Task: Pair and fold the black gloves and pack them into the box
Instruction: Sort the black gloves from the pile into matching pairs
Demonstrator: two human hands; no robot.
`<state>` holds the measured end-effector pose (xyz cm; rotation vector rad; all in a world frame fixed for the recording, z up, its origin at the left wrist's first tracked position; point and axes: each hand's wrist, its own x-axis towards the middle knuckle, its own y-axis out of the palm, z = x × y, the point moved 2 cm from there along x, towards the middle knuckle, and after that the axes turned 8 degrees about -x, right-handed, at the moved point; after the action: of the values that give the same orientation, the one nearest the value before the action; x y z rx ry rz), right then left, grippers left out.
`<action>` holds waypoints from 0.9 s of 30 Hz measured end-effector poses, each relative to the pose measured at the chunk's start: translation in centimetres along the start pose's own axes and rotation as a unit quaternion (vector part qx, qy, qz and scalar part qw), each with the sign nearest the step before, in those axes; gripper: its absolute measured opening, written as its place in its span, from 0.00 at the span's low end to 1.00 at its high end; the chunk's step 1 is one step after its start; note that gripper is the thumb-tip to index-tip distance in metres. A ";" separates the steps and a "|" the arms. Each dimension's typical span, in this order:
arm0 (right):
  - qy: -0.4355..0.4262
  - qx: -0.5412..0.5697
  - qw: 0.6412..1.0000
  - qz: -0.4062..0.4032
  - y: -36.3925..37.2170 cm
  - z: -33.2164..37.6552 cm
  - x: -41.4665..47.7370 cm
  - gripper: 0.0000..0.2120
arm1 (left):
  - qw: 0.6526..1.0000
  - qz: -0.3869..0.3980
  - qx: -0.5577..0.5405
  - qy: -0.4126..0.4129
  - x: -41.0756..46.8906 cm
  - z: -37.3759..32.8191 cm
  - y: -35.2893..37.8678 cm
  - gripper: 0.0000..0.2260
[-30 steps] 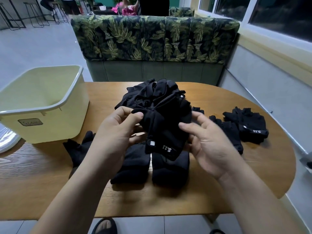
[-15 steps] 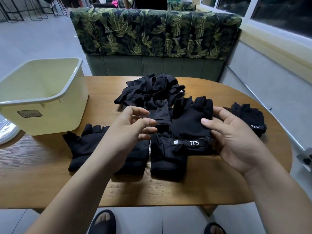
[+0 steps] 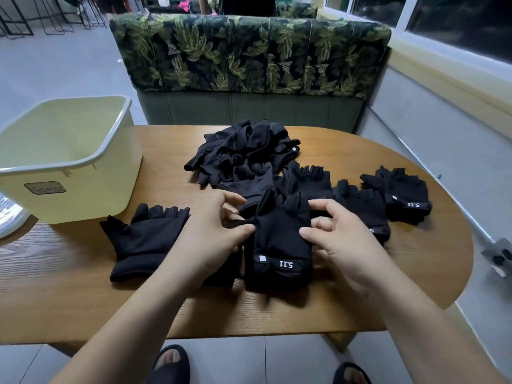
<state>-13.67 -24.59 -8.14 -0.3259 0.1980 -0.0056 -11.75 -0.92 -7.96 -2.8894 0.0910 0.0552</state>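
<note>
A black glove with a white "5.11" strap (image 3: 279,242) lies flat at the table's front middle, on top of another glove. My left hand (image 3: 213,234) pinches its left edge, and my right hand (image 3: 340,239) pinches its right edge. A loose heap of black gloves (image 3: 243,153) sits behind it. One flat black glove (image 3: 146,239) lies to the left, partly under my left forearm. Two more gloves lie to the right: a near glove (image 3: 363,209) and a far glove (image 3: 401,195). The pale yellow box (image 3: 83,162) stands open at the table's left.
The oval wooden table (image 3: 415,273) ends just right of the gloves. A leaf-patterned sofa back (image 3: 249,54) stands behind the table. A grey metal fitting (image 3: 498,256) sticks out at the right edge. My sandalled feet (image 3: 171,364) show below the table.
The glove that I held up a second ago has come down onto the glove at the front middle. My left hand has closed on its left edge, and both hands now hold it.
</note>
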 end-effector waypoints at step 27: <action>-0.142 -0.632 0.762 0.012 -1.2 2.5 6.7 0.27 | 0.912 0.164 0.336 0.170 -0.4 -0.6 1.2 0.15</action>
<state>-6.62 -25.15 -6.77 -1.6808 -0.1384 0.2153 -12.21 -2.18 -7.62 -2.1388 0.5438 -0.3503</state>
